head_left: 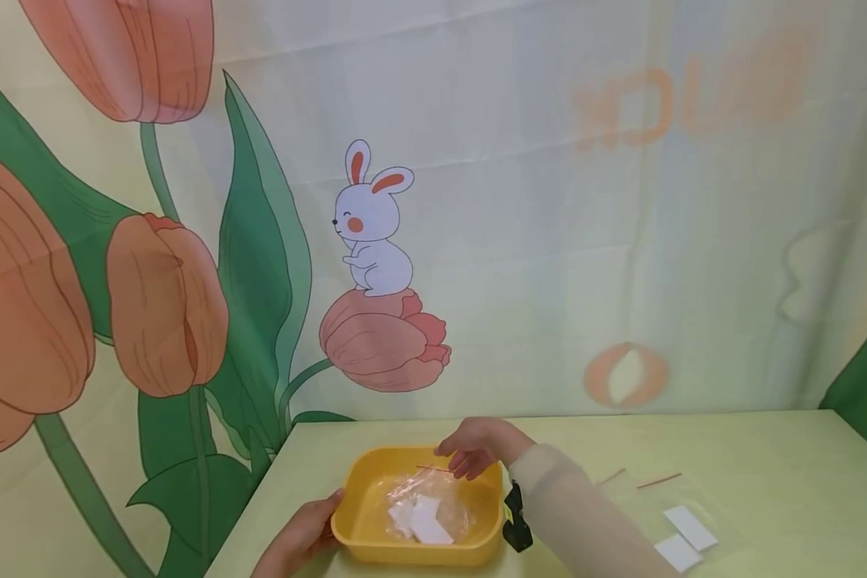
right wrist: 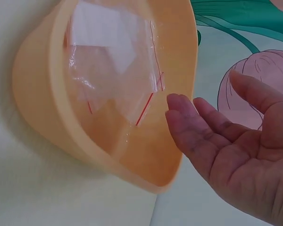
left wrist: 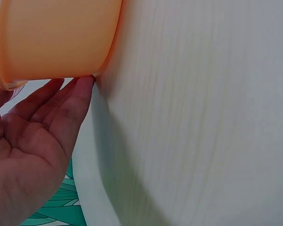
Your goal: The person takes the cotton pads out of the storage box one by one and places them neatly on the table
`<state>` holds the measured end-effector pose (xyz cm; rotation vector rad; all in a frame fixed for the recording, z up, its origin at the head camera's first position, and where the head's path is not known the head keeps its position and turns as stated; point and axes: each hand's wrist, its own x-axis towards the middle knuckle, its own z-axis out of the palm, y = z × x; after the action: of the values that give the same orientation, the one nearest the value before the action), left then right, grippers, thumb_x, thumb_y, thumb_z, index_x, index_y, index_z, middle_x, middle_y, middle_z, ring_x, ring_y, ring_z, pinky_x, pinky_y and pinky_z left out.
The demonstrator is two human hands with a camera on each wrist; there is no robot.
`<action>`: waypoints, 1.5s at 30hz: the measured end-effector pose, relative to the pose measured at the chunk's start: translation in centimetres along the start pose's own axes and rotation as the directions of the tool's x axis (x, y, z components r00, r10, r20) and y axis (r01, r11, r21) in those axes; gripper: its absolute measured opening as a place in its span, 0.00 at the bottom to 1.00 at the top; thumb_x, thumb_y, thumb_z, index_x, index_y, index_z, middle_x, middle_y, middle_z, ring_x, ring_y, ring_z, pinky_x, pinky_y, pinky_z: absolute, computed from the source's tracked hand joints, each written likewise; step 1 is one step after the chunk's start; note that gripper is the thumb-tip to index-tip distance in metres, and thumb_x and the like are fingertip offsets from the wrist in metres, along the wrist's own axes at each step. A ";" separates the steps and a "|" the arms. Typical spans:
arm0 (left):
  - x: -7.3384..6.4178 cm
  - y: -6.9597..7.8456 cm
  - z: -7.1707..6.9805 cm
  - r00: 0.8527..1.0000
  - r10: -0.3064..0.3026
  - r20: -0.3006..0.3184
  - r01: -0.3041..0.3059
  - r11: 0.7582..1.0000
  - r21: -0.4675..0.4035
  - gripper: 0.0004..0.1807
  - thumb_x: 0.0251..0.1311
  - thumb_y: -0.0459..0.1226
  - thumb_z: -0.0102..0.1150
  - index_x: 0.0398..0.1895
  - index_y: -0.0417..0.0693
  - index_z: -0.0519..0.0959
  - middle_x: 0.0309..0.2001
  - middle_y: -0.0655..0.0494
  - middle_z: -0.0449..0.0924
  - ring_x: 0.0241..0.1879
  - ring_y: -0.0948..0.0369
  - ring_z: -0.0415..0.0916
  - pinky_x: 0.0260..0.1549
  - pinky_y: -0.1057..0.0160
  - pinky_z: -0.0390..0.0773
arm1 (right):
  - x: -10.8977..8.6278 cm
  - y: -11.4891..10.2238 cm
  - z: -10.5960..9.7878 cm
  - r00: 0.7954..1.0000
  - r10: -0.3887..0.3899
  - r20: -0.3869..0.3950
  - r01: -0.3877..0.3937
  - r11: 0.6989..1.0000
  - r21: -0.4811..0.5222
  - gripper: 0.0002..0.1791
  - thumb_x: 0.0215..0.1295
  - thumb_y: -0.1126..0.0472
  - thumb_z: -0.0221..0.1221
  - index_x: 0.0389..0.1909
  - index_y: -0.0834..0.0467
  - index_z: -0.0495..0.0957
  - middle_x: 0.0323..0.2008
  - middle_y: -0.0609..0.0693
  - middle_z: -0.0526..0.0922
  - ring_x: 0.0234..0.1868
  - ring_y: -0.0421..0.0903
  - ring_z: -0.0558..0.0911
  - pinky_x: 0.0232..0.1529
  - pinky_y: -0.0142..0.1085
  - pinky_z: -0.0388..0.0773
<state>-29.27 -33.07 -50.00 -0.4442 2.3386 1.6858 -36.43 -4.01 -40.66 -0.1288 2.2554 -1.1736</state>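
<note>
A yellow plastic tub point(head_left: 417, 554) stands on the table, holding several clear zip bags point(head_left: 428, 518) with red seal lines and white cards or pieces inside. At its left side my left hand point(head_left: 302, 534) grips the tub, thumb at the rim; in the left wrist view the fingers point(left wrist: 61, 101) press against the tub's wall from outside. Over the tub's far right rim is my right hand point(head_left: 480, 445). The right wrist view shows this hand point(right wrist: 236, 141) with loosely bent fingers and nothing in it, apart from the bags point(right wrist: 108, 52).
More clear zip bags with white cards point(head_left: 689, 527) lie on the table point(head_left: 787, 482) to the right, partly behind the right sleeve point(head_left: 574, 506). A small black object point(head_left: 518, 522) shows beside that sleeve. Behind the table hangs a cloth printed with tulips and a rabbit point(head_left: 376, 265).
</note>
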 end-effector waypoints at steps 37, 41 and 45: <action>0.0 -0.1 -0.3 1.000 -0.010 0.022 0.010 1.000 0.026 0.33 0.84 0.49 0.33 0.66 0.24 0.69 0.44 0.47 0.85 0.37 0.61 0.78 0.42 0.65 0.83 | 2.3 3.4 4.5 0.976 0.032 -0.217 -0.037 0.999 -0.022 0.08 0.61 0.62 0.69 0.33 0.63 0.82 0.24 0.51 0.76 0.25 0.45 0.73 0.30 0.31 0.76; 0.0 0.0 -0.4 0.999 -0.005 0.032 0.004 1.000 0.028 0.33 0.84 0.49 0.33 0.67 0.24 0.68 0.46 0.46 0.85 0.38 0.61 0.79 0.44 0.63 0.84 | 2.6 3.9 4.9 0.976 -0.001 -0.220 -0.008 0.999 -0.039 0.07 0.61 0.64 0.69 0.29 0.64 0.83 0.21 0.49 0.73 0.22 0.44 0.71 0.27 0.30 0.75; 0.0 -0.1 -0.8 0.996 -0.008 0.089 0.003 0.999 0.047 0.34 0.84 0.49 0.32 0.69 0.23 0.66 0.47 0.46 0.85 0.40 0.61 0.79 0.46 0.64 0.84 | 2.9 4.3 5.2 0.975 -0.019 -0.221 0.013 1.000 -0.027 0.05 0.61 0.67 0.68 0.27 0.64 0.84 0.20 0.49 0.74 0.21 0.44 0.72 0.29 0.31 0.80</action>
<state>-29.27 -33.88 -49.84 -0.3589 2.3058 1.6102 -35.26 -6.14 -47.61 -0.0272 2.4677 -1.2198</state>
